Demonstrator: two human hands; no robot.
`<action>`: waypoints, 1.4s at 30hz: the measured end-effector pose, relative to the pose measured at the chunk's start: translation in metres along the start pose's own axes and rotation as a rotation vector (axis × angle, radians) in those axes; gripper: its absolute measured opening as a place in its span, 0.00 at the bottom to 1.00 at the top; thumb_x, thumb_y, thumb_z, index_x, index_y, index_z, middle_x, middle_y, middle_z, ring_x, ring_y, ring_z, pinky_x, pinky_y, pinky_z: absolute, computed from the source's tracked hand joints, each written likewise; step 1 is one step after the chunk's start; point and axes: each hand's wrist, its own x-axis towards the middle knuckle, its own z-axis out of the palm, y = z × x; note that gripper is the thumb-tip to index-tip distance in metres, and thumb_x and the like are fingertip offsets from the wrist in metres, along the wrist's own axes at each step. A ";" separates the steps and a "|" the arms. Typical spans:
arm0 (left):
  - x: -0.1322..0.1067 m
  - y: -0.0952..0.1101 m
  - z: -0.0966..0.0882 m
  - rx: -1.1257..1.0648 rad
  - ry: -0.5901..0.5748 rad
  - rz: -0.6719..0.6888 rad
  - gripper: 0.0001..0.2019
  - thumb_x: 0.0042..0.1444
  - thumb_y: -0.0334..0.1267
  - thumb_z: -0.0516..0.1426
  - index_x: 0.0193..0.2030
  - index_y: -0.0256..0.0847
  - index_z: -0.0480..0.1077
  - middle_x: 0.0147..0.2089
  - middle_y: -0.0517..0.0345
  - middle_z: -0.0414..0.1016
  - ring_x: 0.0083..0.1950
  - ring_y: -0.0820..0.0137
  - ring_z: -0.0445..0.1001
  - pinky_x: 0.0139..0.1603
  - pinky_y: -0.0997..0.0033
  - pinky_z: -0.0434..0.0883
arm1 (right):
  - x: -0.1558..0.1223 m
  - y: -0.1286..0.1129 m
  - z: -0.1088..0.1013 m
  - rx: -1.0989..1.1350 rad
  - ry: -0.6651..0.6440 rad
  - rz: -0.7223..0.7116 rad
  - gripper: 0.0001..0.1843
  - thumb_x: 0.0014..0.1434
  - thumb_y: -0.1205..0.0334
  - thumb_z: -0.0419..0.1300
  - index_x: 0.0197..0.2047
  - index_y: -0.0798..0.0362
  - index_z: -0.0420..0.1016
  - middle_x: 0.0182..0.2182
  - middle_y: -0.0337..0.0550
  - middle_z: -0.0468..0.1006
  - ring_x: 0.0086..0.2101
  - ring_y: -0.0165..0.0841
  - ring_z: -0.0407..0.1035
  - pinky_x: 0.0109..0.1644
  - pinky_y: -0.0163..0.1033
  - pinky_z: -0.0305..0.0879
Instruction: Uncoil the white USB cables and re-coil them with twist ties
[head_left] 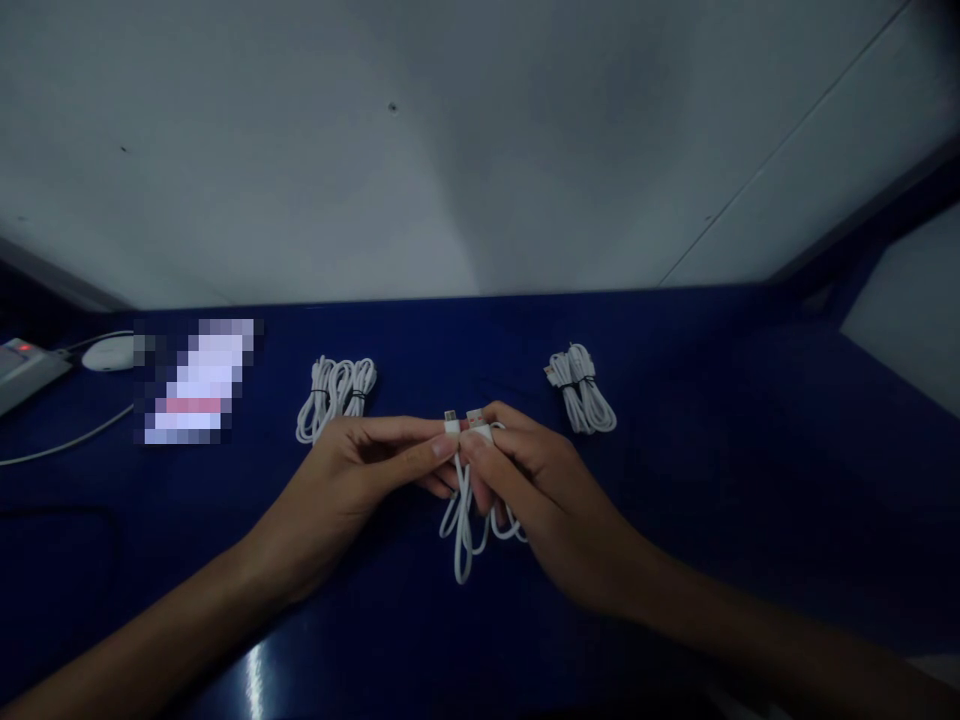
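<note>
Between my two hands is a white USB cable (463, 560), its loops hanging below my fingers. My left hand (360, 470) pinches it just under one plug, between thumb and fingers. With thumb and forefinger, my right hand (536, 480) grips the other plug, a wider USB connector with a metal end; part of the loops hangs under this hand. Both plugs point away from me, side by side and close together. Beyond my left hand lie tied bundles of white cable (321, 400), partly hidden by it. Another tied bundle (585, 390) rests beyond my right hand.
The dark blue table (690, 430) meets a pale wall (300, 180) at the back. On the left are a blurred-out bright screen (202, 370), a white rounded object (111, 353) and a power strip (26, 370) with a red light. A cord (75, 450) runs along the left.
</note>
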 end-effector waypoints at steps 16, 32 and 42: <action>-0.001 -0.002 0.001 -0.021 0.054 0.003 0.08 0.67 0.42 0.71 0.50 0.47 0.90 0.35 0.57 0.86 0.40 0.72 0.81 0.46 0.78 0.77 | -0.002 -0.005 -0.001 0.000 -0.047 -0.030 0.24 0.84 0.62 0.46 0.34 0.50 0.70 0.37 0.37 0.70 0.39 0.32 0.66 0.45 0.42 0.64; 0.001 -0.004 0.001 -0.011 0.028 0.020 0.07 0.69 0.39 0.69 0.51 0.47 0.90 0.35 0.57 0.86 0.41 0.71 0.82 0.48 0.76 0.77 | -0.003 -0.001 -0.001 0.017 -0.043 -0.025 0.25 0.85 0.59 0.46 0.33 0.50 0.69 0.35 0.37 0.70 0.38 0.32 0.66 0.43 0.42 0.64; 0.001 -0.003 0.000 -0.014 0.033 0.014 0.08 0.68 0.40 0.70 0.52 0.47 0.89 0.36 0.56 0.87 0.41 0.71 0.82 0.47 0.77 0.78 | -0.003 -0.001 0.000 0.003 -0.024 -0.018 0.26 0.84 0.57 0.47 0.31 0.50 0.67 0.36 0.38 0.70 0.36 0.32 0.66 0.40 0.42 0.64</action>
